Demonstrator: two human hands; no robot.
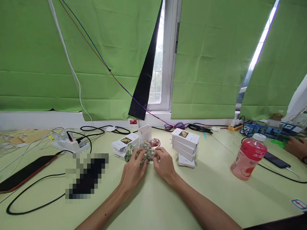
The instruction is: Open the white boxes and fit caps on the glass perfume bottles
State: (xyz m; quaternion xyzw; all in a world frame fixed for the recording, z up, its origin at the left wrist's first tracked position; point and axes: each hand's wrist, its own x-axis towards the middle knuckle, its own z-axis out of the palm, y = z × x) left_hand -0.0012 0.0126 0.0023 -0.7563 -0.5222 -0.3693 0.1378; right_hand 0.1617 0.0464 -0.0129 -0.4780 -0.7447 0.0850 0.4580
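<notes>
Both my hands meet over a cluster of small glass perfume bottles (146,152) at the middle of the pale green table (153,198). My left hand (133,169) curls its fingers round a clear greenish bottle. My right hand (164,163) pinches the same clear bottle from the other side. A red-tinted bottle (154,142) stands just behind them. White cartons lie to the left (126,143), one stands upright (145,133) behind, and a stack of three white cartons (185,142) sits to the right.
A pink drink bottle (248,156) stands at the right, a dark phone (277,159) beyond it. Another person's hand (295,146) rests at the far right. At the left lie a phone (25,172), a power strip (68,143) and black cables (31,191).
</notes>
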